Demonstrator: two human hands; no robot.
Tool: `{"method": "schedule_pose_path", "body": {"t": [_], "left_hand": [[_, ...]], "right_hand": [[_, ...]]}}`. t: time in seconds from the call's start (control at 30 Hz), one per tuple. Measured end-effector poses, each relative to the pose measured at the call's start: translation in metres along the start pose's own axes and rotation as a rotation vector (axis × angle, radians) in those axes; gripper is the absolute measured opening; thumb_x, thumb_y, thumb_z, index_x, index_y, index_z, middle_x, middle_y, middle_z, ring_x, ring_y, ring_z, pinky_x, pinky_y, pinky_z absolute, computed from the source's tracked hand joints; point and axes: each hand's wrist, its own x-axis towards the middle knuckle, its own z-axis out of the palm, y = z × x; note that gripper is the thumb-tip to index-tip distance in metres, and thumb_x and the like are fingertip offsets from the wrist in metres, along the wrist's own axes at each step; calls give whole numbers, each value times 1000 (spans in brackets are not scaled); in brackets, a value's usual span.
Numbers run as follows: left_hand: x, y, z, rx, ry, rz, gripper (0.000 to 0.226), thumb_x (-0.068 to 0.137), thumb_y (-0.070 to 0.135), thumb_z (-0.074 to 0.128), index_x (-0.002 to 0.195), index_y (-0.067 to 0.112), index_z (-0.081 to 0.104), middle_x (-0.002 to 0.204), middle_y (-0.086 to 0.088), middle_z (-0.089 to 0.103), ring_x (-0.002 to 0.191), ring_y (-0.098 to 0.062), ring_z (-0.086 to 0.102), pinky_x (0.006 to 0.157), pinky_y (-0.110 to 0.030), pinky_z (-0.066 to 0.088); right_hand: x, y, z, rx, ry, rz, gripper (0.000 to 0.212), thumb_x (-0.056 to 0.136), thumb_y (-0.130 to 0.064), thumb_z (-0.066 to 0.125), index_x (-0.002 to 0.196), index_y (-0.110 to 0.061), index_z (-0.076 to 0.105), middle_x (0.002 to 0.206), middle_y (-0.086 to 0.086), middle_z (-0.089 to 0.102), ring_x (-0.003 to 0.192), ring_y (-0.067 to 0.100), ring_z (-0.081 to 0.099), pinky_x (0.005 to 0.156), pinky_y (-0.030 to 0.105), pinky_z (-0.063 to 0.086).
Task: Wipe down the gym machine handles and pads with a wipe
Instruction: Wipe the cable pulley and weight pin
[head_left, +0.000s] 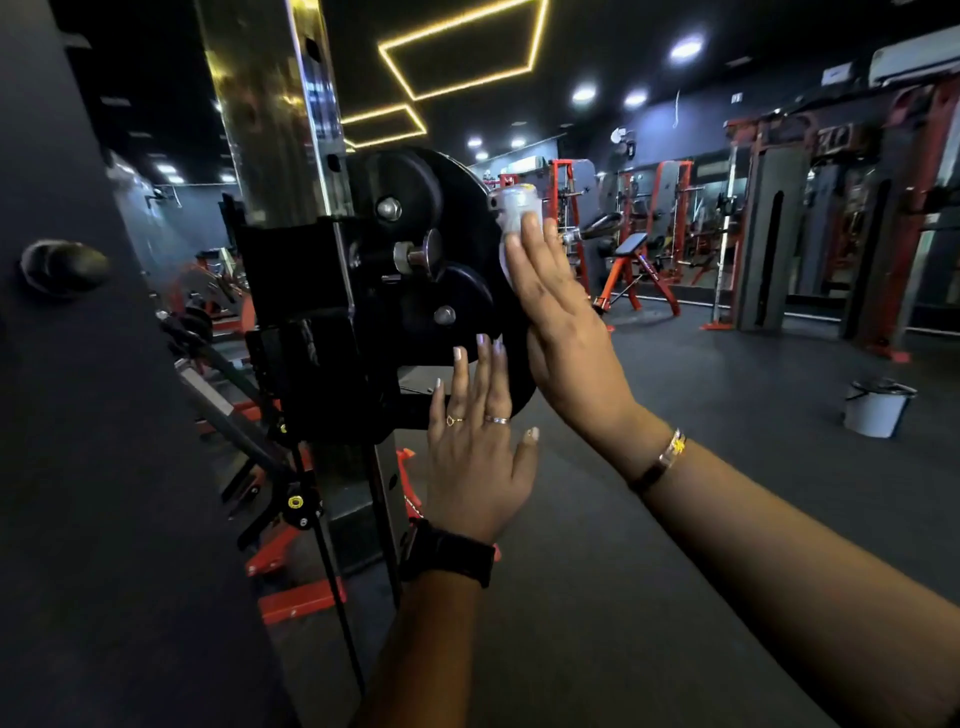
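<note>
The right hand (566, 332) lies flat, with straight fingers, and presses a white wipe (511, 213) against the right edge of the black round pulley housing (426, 244). The wipe shows above the fingertips. The left hand (475, 457) is lower, also flat, and its fingertips touch the lower edge of the same housing. It wears two rings and a black watch (447, 553); the right wrist has a bracelet (665, 457). The housing sits on a shiny metal column (275, 114). A metal knob (415, 254) stands out from its middle. Far behind on the dark floor stand an orange bench (634, 270) and a white bucket (878, 408).
</note>
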Motion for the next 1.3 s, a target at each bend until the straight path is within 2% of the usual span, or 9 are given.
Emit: {"method": "schedule_pose_path", "body": {"t": [0.1,0.27,0.4,0.6,0.77,0.9,1.03,1.17,1.3], "left_hand": [[0,-1,2,1,15,15,78,89,37,40,154,14,3,161,-3,2,150,-18,-2,120,-40,3],[-1,-3,6,50,7,12,76,88,28,36,154,14,1,161,-1,-5,150,-18,-4,119,-46,9],[0,-3,4,44,-22,25,85,85,30,38,155,17,-9,162,3,-12,150,-18,-5,120,-42,3],[0,0,-1,-43,8,8,79,89,39,40,154,18,1,162,0,0,150,-13,-2,120,-34,-3],[0,-1,-2,-27,-4,18,78,90,38,39,154,17,1,161,-2,1,150,-13,0,120,-37,0],[-1,-2,2,19,9,32,78,89,34,38,155,14,2,162,-1,-1,150,-19,5,120,-43,6],[0,-4,3,40,0,36,71,94,37,33,154,10,6,163,5,-9,150,-17,5,120,-41,5],[-2,-4,-2,-17,-45,29,77,89,37,37,155,13,5,163,2,-2,150,-17,9,120,-39,4],[0,-4,-11,-44,-85,32,82,91,46,37,155,23,-9,163,6,-4,150,-13,3,120,-33,-4]], "right_hand": [[-39,-8,8,110,0,122,61,86,7,27,147,1,25,157,17,15,147,26,8,120,34,14],[-96,-19,31,202,-9,188,55,94,-7,32,147,-15,22,158,-19,-2,147,13,6,119,25,10],[-70,-15,22,210,1,215,65,86,2,28,150,-11,21,159,-4,8,147,13,10,118,24,12],[10,-6,2,184,75,138,65,79,13,26,144,7,30,154,24,22,145,31,18,118,24,14],[-12,-8,5,224,71,155,68,78,13,27,146,4,28,155,21,19,146,27,17,114,14,16],[-73,-18,21,284,57,226,60,87,4,31,146,-5,30,158,7,17,146,20,18,117,26,18],[-78,-16,28,282,27,162,54,93,-3,32,146,-6,28,160,-6,7,147,21,11,119,26,11],[-44,-14,25,335,119,249,60,90,0,29,150,-8,21,158,7,15,146,14,13,118,24,15],[-10,-15,20,544,258,445,62,84,5,34,145,-8,32,148,3,36,137,8,34,112,30,32]]}}
